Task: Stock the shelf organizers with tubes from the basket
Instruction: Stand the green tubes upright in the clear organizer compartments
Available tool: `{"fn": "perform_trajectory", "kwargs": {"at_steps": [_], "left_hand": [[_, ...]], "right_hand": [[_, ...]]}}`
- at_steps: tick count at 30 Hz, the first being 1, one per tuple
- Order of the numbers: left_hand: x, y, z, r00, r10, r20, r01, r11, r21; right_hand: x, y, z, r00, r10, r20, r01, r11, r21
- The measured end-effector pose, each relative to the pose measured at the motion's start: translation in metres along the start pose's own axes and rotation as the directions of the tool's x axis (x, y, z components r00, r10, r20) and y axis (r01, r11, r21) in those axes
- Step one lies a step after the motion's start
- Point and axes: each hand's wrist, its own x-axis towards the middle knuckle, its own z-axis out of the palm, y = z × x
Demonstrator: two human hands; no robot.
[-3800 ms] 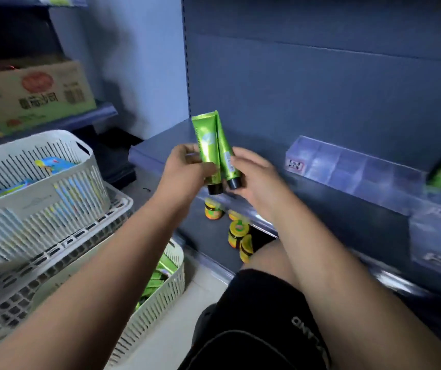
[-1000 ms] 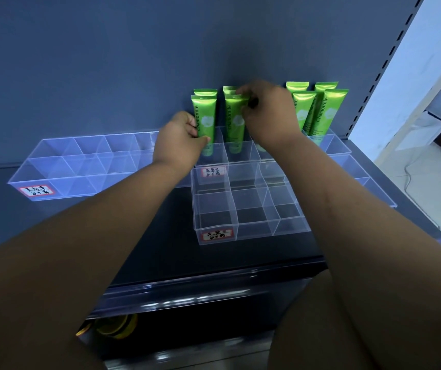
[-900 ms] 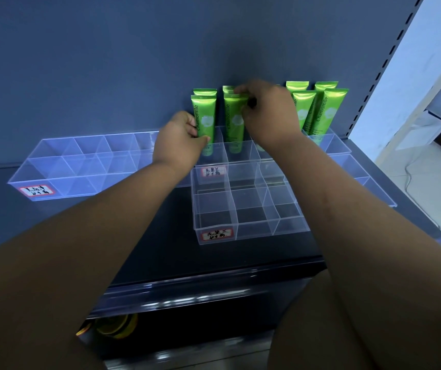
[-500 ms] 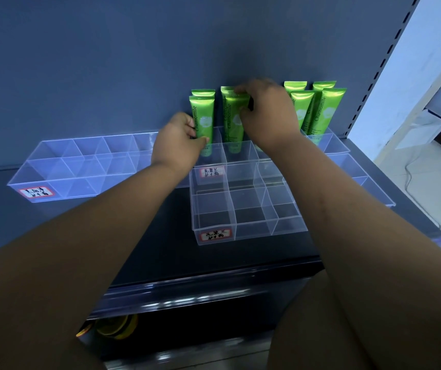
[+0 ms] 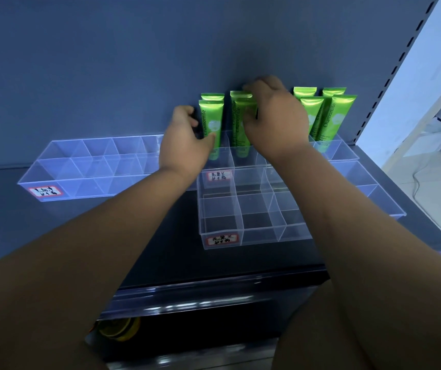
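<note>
Green Chamomile tubes stand upright in the back row of a clear shelf organizer (image 5: 240, 217). My left hand (image 5: 184, 148) curls around the front tube of the left pair (image 5: 211, 121), thumb pressed on its lower front. My right hand (image 5: 275, 121) reaches over the middle pair (image 5: 240, 124), fingers closed on the top of the front tube. Several more tubes (image 5: 323, 113) stand to the right, untouched. The basket is out of view.
A long clear organizer (image 5: 91, 166) with a red-bordered label lies to the left and another (image 5: 368, 188) to the right. The dark shelf back panel rises just behind the tubes. Yellow jars (image 5: 120, 329) sit on the shelf below. A white floor shows at far right.
About four seconds ago both hands held two tubes together near the basket; now each hand has one standing in the organizer's back row. Over the last second the hands barely shifted.
</note>
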Motion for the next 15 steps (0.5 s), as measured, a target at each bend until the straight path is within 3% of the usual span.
{"fn": "perform_trajectory", "kwargs": {"at_steps": [4, 7, 15], "left_hand": [[-0.006, 0.017, -0.014, 0.973, 0.187, -0.135, -0.161, 0.969, 0.186], [-0.018, 0.025, -0.035, 0.951, 0.287, -0.12, -0.214, 0.883, 0.417], [-0.102, 0.013, -0.147, 0.997, 0.056, -0.058, 0.003, 0.696, 0.718]], "right_hand": [[-0.01, -0.023, -0.003, 0.996, -0.045, -0.082, 0.042, 0.998, -0.035], [-0.02, -0.044, 0.0, 0.993, -0.082, -0.081, 0.083, 0.997, -0.001], [-0.073, -0.135, 0.002, 0.98, -0.108, 0.168, 0.074, 0.978, 0.195]]}}
